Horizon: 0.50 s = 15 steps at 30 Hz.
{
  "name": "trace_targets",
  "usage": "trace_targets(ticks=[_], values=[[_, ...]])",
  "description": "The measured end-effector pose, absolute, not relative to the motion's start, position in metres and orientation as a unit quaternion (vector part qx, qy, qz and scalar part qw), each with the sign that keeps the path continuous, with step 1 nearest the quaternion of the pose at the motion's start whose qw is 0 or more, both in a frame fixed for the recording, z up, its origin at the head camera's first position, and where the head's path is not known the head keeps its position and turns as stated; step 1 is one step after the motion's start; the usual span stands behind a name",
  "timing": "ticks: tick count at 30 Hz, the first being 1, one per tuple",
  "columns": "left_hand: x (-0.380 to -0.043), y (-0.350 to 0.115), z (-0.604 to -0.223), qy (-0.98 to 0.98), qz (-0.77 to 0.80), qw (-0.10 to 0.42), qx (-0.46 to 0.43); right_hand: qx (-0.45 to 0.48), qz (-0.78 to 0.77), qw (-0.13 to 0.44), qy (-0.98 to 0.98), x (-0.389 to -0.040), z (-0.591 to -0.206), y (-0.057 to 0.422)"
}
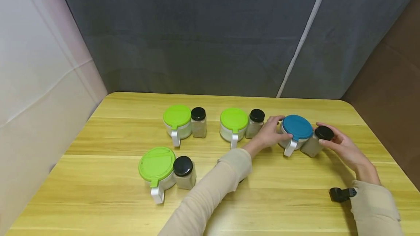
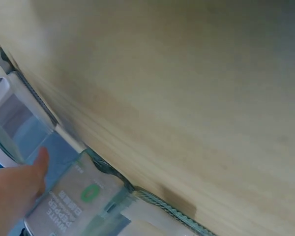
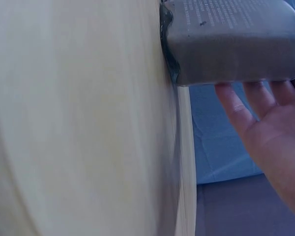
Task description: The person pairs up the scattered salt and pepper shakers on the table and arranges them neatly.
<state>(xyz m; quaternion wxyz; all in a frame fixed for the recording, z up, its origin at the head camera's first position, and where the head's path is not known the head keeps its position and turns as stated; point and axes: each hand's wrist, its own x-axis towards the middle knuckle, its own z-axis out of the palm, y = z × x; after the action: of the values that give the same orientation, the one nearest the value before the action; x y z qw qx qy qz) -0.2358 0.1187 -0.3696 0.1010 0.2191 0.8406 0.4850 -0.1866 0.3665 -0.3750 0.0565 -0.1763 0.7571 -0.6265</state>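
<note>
Toward the right of the table in the head view stands a white seasoning pot with a blue lid (image 1: 297,126) and a white handle facing the near side. My left hand (image 1: 269,134) holds this pot from its left, thumb near the lid's front edge and fingers behind. Touching the pot's right side is a square spice jar (image 1: 311,147) with a black cap, slightly tilted in view. Around that jar are the thumb and fingers of my right hand (image 1: 344,148). In the right wrist view, fingertips touch the side of the grey-filled jar (image 3: 236,56).
Three green-lidded pots (image 1: 177,115) (image 1: 234,119) (image 1: 157,165) each have a black-capped spice jar (image 1: 198,125) (image 1: 255,125) (image 1: 185,176) at their right. A dark bit (image 1: 241,180) peeks out behind the left sleeve. Grey cloth (image 1: 197,39) hangs behind the wooden table (image 1: 98,177).
</note>
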Motion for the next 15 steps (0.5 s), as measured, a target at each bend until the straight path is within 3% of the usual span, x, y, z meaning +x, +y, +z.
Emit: trace_targets(ticks=[15], values=[[-0.2431,0.1154,-0.3707,0.848,0.44,0.116,0.271,-0.17,-0.613,0.051,0.77,-0.186,-0.3762,0.3653]])
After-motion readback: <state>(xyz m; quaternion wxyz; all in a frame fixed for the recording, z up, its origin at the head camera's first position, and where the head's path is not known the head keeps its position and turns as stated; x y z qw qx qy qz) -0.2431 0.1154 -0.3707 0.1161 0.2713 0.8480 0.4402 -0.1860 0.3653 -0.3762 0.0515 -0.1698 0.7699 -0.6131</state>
